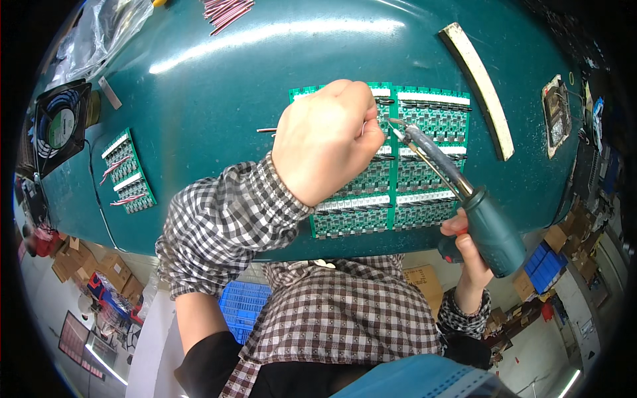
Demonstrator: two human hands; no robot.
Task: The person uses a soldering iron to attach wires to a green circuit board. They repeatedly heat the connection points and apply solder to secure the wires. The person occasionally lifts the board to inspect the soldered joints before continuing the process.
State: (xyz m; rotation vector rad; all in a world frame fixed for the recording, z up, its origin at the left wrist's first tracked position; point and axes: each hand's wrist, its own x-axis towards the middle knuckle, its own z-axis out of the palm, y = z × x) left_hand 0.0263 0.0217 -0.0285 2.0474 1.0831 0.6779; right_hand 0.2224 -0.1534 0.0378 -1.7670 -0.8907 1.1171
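Observation:
My left hand [328,139] is closed in a pinch above the left part of a panel of green circuit boards [434,123]. A thin reddish wire [265,130] pokes out on the left of that hand, and a bit of it shows at the fingertips. My right hand [470,255] grips a soldering gun [494,232] by its dark green handle. The gun's metal tip reaches the boards just right of my left fingertips. A thin tube runs along its barrel. Rows of white connectors and short black wires line the panel, and my left hand hides part of it.
On the left lie a smaller board piece [129,174] with reddish wires and a black fan [61,126]. A wire bundle [227,13] and a clear plastic bag [103,33] are at the back. A curved pale strip [479,86] and a metal tray [556,116] lie right.

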